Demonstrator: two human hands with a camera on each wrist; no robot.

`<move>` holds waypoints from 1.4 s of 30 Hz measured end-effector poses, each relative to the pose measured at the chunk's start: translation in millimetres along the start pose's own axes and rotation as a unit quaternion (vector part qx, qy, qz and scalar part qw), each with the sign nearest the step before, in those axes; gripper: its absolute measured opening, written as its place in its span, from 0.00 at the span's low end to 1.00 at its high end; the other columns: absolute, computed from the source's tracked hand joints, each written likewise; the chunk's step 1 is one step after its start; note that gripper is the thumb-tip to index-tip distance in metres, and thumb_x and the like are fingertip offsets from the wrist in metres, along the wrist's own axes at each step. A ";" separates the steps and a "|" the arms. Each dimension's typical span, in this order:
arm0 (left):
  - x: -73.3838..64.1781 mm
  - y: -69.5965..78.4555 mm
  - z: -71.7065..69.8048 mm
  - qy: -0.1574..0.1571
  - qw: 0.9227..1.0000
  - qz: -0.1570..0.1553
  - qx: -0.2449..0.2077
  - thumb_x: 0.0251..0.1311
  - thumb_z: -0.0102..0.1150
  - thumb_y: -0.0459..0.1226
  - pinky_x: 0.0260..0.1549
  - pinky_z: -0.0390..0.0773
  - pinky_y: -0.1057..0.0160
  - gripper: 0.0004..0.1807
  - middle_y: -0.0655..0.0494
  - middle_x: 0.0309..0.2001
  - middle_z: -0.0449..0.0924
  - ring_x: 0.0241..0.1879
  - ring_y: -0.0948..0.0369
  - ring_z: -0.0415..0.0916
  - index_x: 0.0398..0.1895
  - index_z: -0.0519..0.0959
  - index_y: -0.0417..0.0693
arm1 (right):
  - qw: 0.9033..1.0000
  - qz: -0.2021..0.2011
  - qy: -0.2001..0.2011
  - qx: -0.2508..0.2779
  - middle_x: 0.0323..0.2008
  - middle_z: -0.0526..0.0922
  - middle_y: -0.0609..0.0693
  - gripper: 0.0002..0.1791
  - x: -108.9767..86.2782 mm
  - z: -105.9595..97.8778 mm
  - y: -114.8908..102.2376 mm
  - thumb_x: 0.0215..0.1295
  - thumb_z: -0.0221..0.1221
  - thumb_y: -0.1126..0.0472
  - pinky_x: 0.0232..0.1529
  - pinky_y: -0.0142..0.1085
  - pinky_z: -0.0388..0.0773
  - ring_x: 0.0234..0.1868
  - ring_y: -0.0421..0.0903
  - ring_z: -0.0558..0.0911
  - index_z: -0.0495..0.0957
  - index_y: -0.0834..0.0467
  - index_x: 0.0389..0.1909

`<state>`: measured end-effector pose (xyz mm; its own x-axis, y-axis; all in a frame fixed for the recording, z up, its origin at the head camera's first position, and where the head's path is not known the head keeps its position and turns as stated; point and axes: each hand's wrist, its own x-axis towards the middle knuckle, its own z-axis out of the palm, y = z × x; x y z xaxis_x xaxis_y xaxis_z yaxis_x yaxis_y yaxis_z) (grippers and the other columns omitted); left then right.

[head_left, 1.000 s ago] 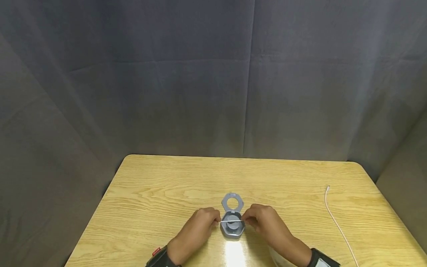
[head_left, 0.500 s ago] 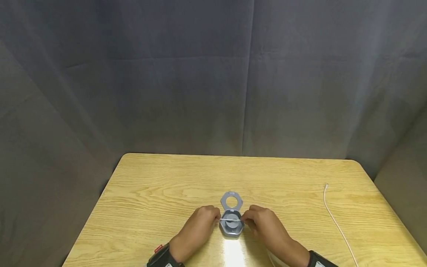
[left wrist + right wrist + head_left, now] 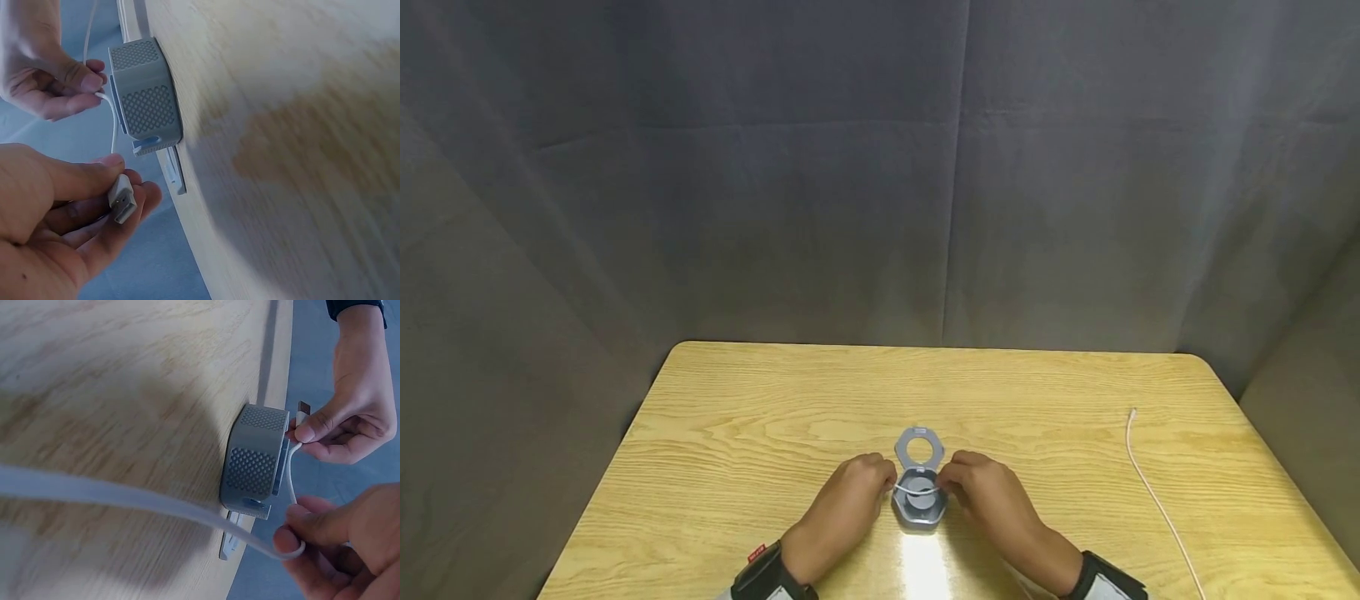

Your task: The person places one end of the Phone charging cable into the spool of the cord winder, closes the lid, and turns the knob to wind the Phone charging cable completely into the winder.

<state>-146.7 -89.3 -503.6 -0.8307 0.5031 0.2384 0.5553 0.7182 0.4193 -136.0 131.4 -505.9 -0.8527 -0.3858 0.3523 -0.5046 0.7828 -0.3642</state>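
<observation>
Slack has come into the white cable (image 3: 917,492) since half a second ago: its stretch between our left hand (image 3: 853,492) and right hand (image 3: 988,500) now sags where it ran straight, and the hands are slightly closer together. We see it cross above the open mouth of the grey hexagonal box (image 3: 919,525), over the round core (image 3: 921,502) inside. Our left hand pinches it just behind the USB plug (image 3: 123,203), which pokes out free; our right hand pinches it farther along. Both hands flank the box, near its sides. Its ring-shaped lid (image 3: 901,451) lies folded open on the far side, clear of the cable. Well to the right we see a white cord (image 3: 1157,500) on the wooden table (image 3: 760,400); whether it joins the held cable, we cannot tell. Dark wrist bands (image 3: 766,575) circle both wrists, and a grey curtain (image 3: 812,208) hangs behind.
</observation>
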 end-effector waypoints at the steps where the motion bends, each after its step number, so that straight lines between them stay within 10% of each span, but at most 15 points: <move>1: -0.3 0.1 0.0 0.001 1.000 0.001 0.000 0.62 0.65 0.26 0.31 0.81 0.75 0.05 0.57 0.30 0.84 0.32 0.68 0.81 0.31 0.86 0.42 | 1.000 0.004 0.002 0.001 0.27 0.84 0.42 0.09 0.4 0.6 -0.3 0.51 0.74 0.73 0.32 0.19 0.81 0.30 0.35 0.85 0.88 0.56 0.28; 42: -7.8 -0.7 8.2 0.004 1.000 -0.007 -0.014 0.62 0.67 0.29 0.29 0.80 0.77 0.03 0.58 0.29 0.84 0.29 0.71 0.77 0.31 0.86 0.42 | 0.996 0.082 0.027 0.029 0.24 0.84 0.46 0.08 -18.0 17.6 -21.4 0.54 0.70 0.74 0.26 0.21 0.78 0.25 0.36 0.82 0.84 0.59 0.27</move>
<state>-140.2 -89.7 -512.9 -0.8383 0.4893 0.2404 0.5431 0.7111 0.4464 -112.2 113.0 -519.6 -0.9168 -0.2264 0.3291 -0.3669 0.8030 -0.4696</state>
